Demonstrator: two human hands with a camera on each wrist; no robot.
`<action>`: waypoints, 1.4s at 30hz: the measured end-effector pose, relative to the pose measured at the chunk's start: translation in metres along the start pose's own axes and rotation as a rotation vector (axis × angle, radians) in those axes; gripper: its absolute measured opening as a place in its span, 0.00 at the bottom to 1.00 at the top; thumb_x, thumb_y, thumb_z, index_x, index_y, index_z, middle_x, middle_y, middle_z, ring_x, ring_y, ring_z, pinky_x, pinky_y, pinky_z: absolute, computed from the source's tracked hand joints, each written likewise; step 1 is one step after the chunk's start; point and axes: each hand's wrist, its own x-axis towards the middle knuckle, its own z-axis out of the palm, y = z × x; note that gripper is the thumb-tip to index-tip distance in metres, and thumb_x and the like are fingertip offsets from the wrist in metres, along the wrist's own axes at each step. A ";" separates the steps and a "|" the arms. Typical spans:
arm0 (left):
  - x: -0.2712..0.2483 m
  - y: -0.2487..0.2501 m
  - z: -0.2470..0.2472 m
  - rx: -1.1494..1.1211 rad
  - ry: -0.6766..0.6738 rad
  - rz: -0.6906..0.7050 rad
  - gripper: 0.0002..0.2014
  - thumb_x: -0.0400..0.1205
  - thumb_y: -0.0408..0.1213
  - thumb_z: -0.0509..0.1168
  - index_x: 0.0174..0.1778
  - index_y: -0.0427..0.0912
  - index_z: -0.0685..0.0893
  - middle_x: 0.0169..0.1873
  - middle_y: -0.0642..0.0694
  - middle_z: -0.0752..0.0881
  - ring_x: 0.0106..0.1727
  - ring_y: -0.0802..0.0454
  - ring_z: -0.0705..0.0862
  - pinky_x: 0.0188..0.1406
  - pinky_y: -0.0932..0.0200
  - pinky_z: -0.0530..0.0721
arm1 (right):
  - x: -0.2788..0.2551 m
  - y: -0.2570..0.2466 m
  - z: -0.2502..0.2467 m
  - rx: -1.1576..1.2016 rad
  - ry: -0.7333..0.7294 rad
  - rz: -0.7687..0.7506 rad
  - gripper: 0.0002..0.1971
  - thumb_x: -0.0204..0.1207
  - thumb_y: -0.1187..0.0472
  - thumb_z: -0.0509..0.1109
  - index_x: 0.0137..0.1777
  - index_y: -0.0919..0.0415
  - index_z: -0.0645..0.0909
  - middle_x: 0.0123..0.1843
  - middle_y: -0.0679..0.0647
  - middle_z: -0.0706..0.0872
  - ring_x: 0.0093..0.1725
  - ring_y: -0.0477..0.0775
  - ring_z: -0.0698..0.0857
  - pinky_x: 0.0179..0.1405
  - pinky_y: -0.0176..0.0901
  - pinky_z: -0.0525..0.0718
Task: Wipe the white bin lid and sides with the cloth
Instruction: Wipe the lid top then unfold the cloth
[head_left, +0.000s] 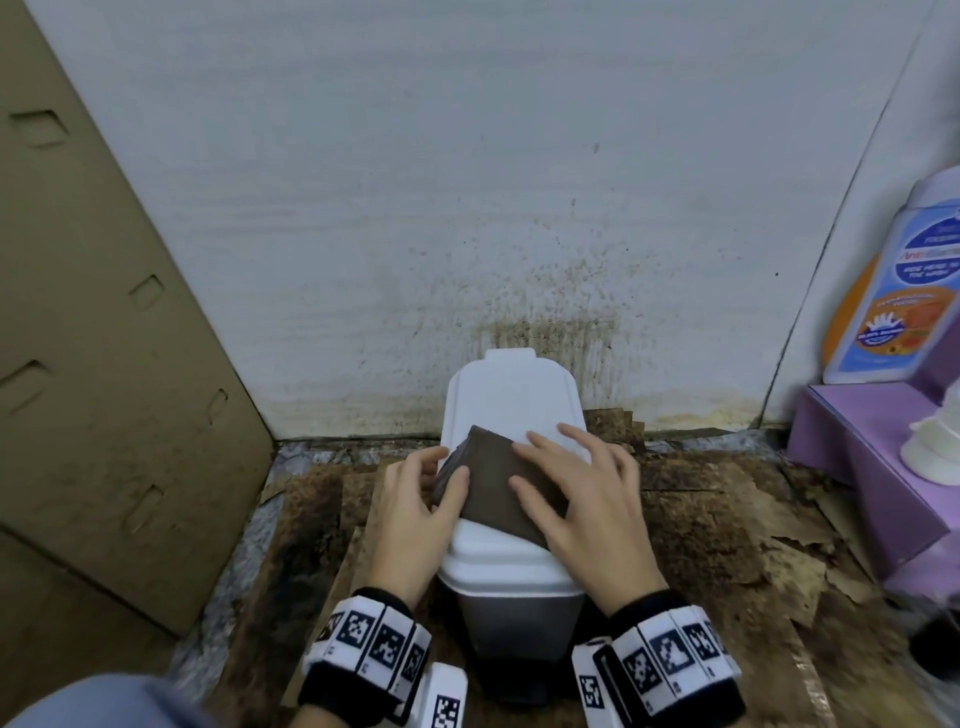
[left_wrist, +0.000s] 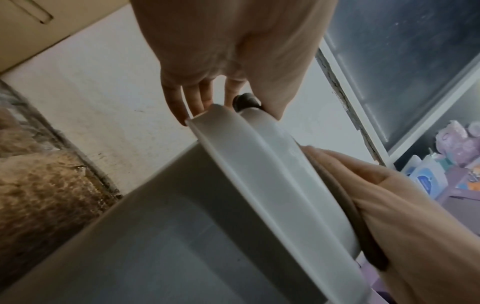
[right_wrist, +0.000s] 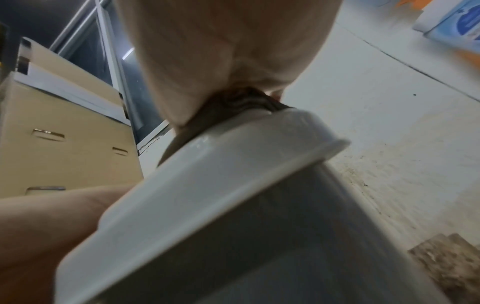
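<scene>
Step in hand: wiping the lid top, by my read. White bin (head_left: 511, 577) stands on the floor against the stained wall (head_left: 467, 208), lid (head_left: 511, 400) closed. Folded brown cloth (head_left: 493, 488) lies flat on the front half of the lid, tilted, 1 corner hanging toward the front right rim.

Right hand (head_left: 587, 499) lies on top of the cloth with fingers straight and spread, pressing it down; fingertips reach past the cloth onto bare lid. Not gripping anything. Left hand (head_left: 415, 504) sits at the lid's left edge; thumb lies over the cloth's left corner and fingers go round the edge. The left wrist view shows those fingers (left_wrist: 193, 96) at the lid rim with a bit of cloth by the thumb, so it pinches the cloth corner, likely steadying the bin too.

Back half of the lid is bare and looks unwiped; sides not yet done, as far as I can judge.

Next move needs flat pressure and a push of the cloth toward the hinge end, then down the sides.

Room: wall is right behind the bin, so the back is tight. Cardboard box (head_left: 104, 338) stands well apart on the left; purple box (head_left: 857, 467) and soap bottle (head_left: 893, 280) are on the right, also apart. Both bin flanks look reachable. Floor covering (head_left: 727, 545) is torn, with ragged edges.
</scene>
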 end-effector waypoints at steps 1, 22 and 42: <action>0.000 0.000 0.001 0.025 0.014 0.019 0.13 0.82 0.50 0.70 0.62 0.58 0.82 0.56 0.56 0.78 0.56 0.61 0.81 0.58 0.54 0.84 | -0.002 -0.001 0.001 -0.020 0.059 0.074 0.17 0.83 0.43 0.67 0.69 0.41 0.82 0.74 0.37 0.81 0.80 0.46 0.69 0.77 0.52 0.59; -0.010 0.019 0.007 0.112 0.062 0.089 0.11 0.82 0.51 0.68 0.41 0.49 0.79 0.36 0.51 0.85 0.41 0.53 0.85 0.41 0.50 0.84 | -0.006 0.009 -0.018 0.184 -0.023 0.579 0.16 0.84 0.42 0.62 0.59 0.52 0.81 0.51 0.47 0.80 0.57 0.51 0.80 0.61 0.53 0.80; -0.021 0.030 0.009 0.325 0.076 0.197 0.08 0.86 0.48 0.59 0.44 0.50 0.73 0.40 0.55 0.79 0.48 0.53 0.77 0.51 0.47 0.79 | -0.011 0.007 -0.014 0.190 0.061 0.495 0.16 0.83 0.40 0.65 0.40 0.50 0.76 0.30 0.47 0.82 0.34 0.46 0.82 0.32 0.47 0.76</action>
